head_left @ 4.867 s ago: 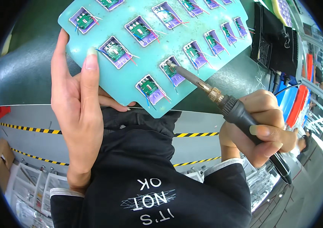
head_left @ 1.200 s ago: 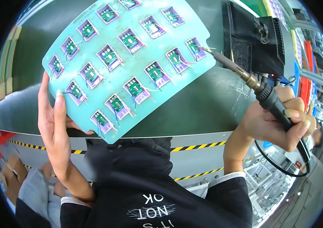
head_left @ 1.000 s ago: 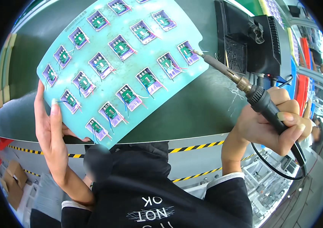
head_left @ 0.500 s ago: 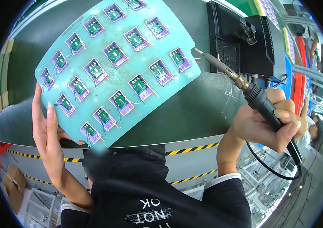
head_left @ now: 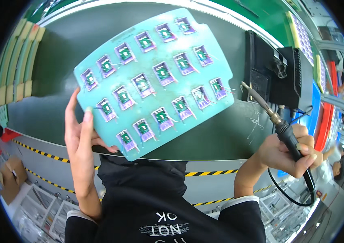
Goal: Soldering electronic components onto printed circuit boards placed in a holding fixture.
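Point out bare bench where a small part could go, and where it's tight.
Bare: dark green tabletop between the stacked pale strips and the teal board; also between the board's lower-right edge, the table's front edge and the right hand.
Crowded: the right side, with soldering iron, loose thin strands and black equipment.

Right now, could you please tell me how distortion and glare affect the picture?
Head view: fisheye bending bows the near edge of the table, black fills the corners, glare whitens patches at right; circuits on the board are too small to judge focus.
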### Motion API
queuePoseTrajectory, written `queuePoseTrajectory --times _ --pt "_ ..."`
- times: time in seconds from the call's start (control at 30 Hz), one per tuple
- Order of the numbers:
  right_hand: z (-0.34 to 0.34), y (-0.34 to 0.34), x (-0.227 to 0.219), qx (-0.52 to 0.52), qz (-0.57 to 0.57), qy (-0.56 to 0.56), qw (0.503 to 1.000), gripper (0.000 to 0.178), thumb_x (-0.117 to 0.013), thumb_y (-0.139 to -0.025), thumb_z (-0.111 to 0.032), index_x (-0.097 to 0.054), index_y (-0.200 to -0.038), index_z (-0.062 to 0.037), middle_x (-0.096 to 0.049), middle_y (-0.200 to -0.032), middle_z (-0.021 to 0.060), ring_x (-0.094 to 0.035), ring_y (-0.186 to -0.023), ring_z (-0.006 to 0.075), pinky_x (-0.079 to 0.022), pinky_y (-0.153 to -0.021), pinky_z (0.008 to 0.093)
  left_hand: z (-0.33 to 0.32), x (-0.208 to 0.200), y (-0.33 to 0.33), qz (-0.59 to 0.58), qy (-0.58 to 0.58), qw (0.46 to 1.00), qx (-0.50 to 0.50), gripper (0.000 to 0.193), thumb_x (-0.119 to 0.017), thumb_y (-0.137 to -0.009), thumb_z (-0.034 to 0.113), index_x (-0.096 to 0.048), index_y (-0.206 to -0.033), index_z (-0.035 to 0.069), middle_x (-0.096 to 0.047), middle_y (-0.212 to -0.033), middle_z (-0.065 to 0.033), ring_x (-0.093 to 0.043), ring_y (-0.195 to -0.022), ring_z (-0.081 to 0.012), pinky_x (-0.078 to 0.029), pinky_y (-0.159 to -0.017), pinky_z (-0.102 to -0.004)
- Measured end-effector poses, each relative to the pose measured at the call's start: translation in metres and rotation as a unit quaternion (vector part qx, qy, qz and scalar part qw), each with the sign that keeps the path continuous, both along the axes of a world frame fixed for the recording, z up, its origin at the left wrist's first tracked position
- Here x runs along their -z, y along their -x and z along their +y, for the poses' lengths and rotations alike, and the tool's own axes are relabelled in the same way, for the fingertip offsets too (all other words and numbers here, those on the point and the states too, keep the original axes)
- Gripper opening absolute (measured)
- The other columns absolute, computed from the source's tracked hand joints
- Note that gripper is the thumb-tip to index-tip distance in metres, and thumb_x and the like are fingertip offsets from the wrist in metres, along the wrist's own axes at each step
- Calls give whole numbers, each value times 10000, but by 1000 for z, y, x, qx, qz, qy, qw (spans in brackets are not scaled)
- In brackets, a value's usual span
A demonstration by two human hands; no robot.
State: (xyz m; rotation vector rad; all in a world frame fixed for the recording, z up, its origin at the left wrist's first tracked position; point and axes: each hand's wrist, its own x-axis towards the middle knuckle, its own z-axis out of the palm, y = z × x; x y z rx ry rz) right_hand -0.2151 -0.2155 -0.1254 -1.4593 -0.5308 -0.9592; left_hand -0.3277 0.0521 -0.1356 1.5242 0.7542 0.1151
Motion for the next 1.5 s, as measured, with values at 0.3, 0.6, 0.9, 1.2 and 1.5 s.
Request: queuePoseTrajectory --times 0.3,0.6,0.9,1.2,1.5 --pt "7 -3 6 41 -1 -33 999 256 -433 -807 -205 -278 -621 -120 -216 -464 -38 -152 -370 49 -150 -393 213 13 3 0 7 76 997 22 478 -384 -935 229 -221 -1335 22 -617 -752 -137 -591 -466 -158 -473 -390 -200" --pt "4 -5 6 24 -14 -21 999 214 -438 -802 -181 -334 -647 -76 -249 -422 -11 -205 -337 51 -168 -361 205 22 6 4 -1 123 991 49 475 -387 -936 230 -201 -1319 19 -604 -706 -145 -594 -467 -179 -469 -388 -213" --pt "7 -7 8 52 1 17 999 232 -428 -819 -193 -337 -645 -70 -250 -440 -10 -199 -355 49 -173 -377 205 31 3 10 9 195 976 97 589 -434 -932 239 -72 -1327 -8 -571 -787 -172 -585 -490 -187 -459 -424 -245" --pt "2 -11 7 33 -9 34 999 236 -432 -824 -162 -352 -635 -48 -278 -444 0 -204 -359 52 -178 -382 207 29 2 7 9 203 973 111 608 -453 -925 293 -112 -1324 -14 -557 -719 -136 -573 -476 -169 -440 -412 -232" --pt "6 -13 7 17 -23 44 999 238 -440 -827 -141 -353 -632 -37 -298 -417 18 -220 -329 56 -178 -372 201 30 6 9 4 207 971 119 469 -436 -929 310 -335 -1220 -44 -567 -685 -109 -554 -443 -145 -412 -387 -210"
